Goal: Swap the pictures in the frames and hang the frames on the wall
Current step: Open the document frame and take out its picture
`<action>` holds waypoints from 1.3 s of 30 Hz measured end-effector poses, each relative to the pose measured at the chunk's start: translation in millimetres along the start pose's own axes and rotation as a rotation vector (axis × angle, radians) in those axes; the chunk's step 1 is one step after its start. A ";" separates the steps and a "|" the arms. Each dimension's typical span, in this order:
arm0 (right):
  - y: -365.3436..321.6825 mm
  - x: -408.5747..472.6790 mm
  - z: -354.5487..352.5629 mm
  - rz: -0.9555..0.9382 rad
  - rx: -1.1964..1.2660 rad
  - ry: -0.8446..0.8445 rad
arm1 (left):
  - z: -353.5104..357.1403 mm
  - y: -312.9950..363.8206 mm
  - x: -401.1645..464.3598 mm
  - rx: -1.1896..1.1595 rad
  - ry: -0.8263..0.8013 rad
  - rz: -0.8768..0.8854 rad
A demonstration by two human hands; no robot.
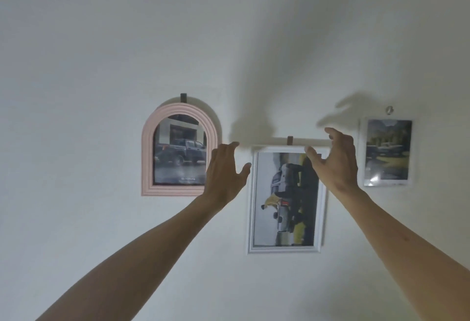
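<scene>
Three frames hang on a white wall. A pink arched frame at the left holds a dark pickup picture. In the middle, a white rectangular frame hangs from a brown hook and holds a truck picture turned sideways. A small clear frame at the right shows a landscape. My left hand is raised beside the white frame's upper left corner, fingers apart, holding nothing. My right hand hovers at the frame's upper right corner, fingers spread, partly covering it.
A dark hook carries the pink frame and a small metal hook carries the clear one. Shadows of both hands fall on the wall above the white frame.
</scene>
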State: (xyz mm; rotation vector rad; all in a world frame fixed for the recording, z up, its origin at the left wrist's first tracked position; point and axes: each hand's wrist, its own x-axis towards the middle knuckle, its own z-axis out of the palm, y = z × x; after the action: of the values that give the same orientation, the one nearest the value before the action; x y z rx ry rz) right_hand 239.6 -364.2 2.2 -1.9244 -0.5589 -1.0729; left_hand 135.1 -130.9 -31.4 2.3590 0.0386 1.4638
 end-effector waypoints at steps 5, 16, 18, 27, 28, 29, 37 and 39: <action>52.9 -20.0 -16.5 0.166 0.064 -0.189 | 32.4 15.4 -17.7 -0.217 -0.106 -0.333; 94.9 -40.9 -1.3 0.329 0.269 -0.471 | 64.5 26.9 -48.3 -0.261 -0.196 -0.620; 96.9 -40.9 -1.7 0.334 0.294 -0.443 | 60.5 29.6 -49.1 -0.249 -0.159 -0.625; 91.9 -49.7 -14.6 0.303 0.345 -0.456 | 34.9 38.1 -60.7 -0.272 -0.175 -0.629; 89.5 -52.9 -15.5 0.294 0.336 -0.464 | 31.4 37.4 -64.0 -0.277 -0.186 -0.639; 87.2 -57.0 -15.9 0.289 0.328 -0.473 | 27.6 36.3 -68.2 -0.283 -0.197 -0.649; 77.6 -133.7 -9.4 0.357 0.257 -0.567 | 2.8 20.1 -143.4 -0.351 -0.317 -0.761; 75.7 -163.8 -6.8 0.394 0.244 -0.608 | -1.3 11.3 -171.4 -0.362 -0.349 -0.797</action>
State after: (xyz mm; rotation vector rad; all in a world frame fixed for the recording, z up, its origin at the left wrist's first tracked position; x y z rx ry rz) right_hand 202.2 -408.5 -168.9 -2.0155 -0.5695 -0.1502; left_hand 53.0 -177.2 -174.9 1.9148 0.5101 0.6123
